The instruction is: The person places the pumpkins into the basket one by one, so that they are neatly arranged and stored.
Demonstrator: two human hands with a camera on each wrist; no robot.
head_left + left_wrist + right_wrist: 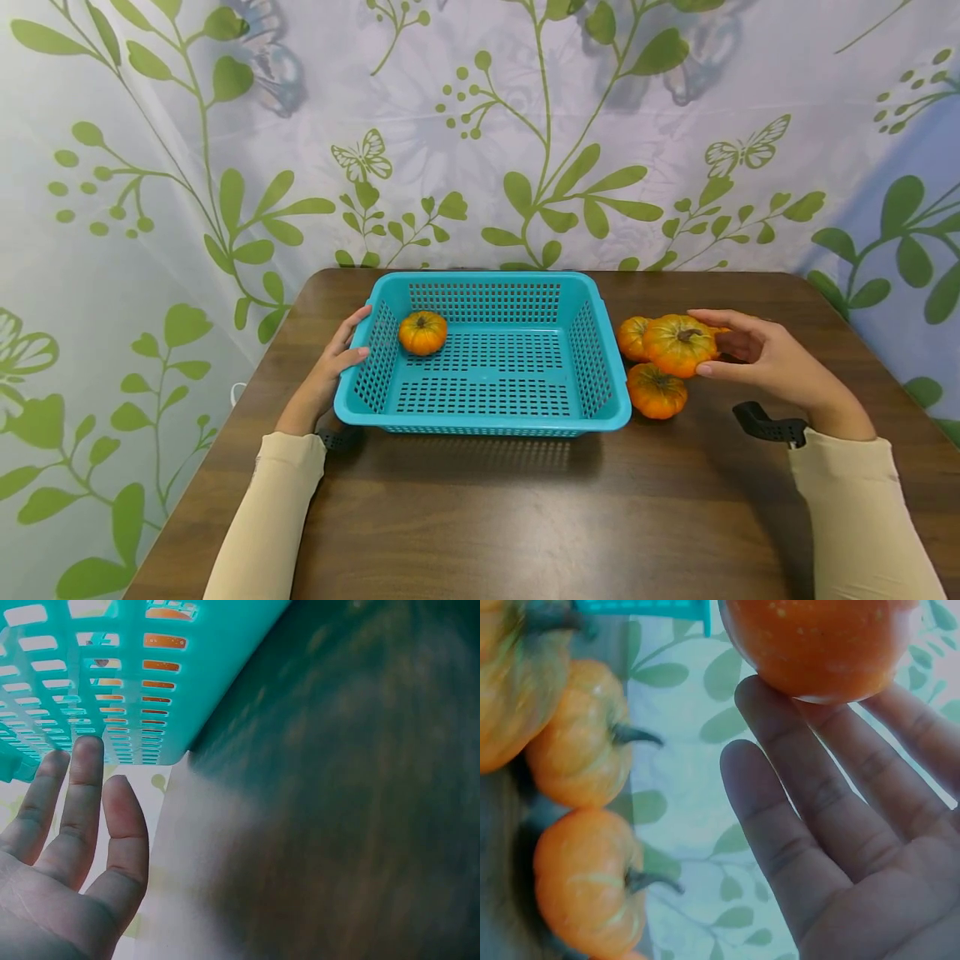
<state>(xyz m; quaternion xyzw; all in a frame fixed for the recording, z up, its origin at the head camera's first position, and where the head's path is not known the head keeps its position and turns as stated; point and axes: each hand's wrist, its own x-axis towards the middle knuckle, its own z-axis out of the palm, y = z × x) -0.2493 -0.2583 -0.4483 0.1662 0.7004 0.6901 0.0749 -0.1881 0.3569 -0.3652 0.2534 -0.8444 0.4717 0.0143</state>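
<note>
A turquoise plastic basket (pixel 480 423) with slotted walls stands on the table, and a small orange pumpkin (pixel 423 333) sits inside at its left. At the basket's left side is my left hand (pixel 335 367); its fairly straight fingers (pixel 86 769) touch the outer wall. My right hand (pixel 772 362) holds an orange pumpkin (pixel 681 346) between thumb and fingers, raised in front of other pumpkins. In the right wrist view the held pumpkin (pixel 817 645) rests against the fingertips, its upper part cut off. Its thumb is out of that view.
Right of the basket lie more pumpkins, one in front (pixel 657 392) and one behind (pixel 632 337), with another partly hidden behind the right hand. Brown tabletop (pixel 480 517) extends before the basket. A leaf-patterned cloth (pixel 480 133) hangs behind the table.
</note>
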